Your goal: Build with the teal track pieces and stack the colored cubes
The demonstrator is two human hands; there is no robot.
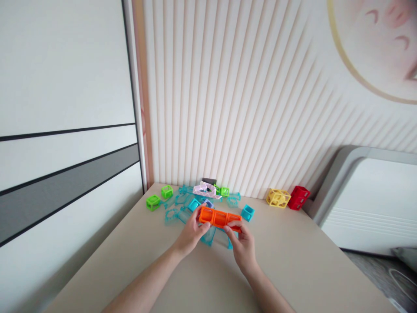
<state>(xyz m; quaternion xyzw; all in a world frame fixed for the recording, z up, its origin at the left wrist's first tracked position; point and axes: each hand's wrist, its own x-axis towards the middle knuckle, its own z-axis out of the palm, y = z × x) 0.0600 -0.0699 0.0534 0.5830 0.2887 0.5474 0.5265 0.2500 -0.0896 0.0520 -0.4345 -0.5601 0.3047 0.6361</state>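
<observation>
An orange row of three joined open-frame cubes (220, 218) is held up between my two hands. My left hand (192, 230) grips its left end, thumb on the near side. Around the right end close the fingers and thumb of my right hand (241, 241). Behind and below the row lie translucent teal pieces (207, 237), partly hidden by it. A blue cube (194, 204) sits just past my left hand, and another blue cube (248, 213) stands to the right of the row.
Green cubes (153, 202) stand at the table's left. A pale pink piece (205, 190) lies on the teal heap near the ribbed wall (208, 108). Yellow cubes (278, 198) and red blocks (299, 198) stand at the right, near the grey-white headboard (374, 195).
</observation>
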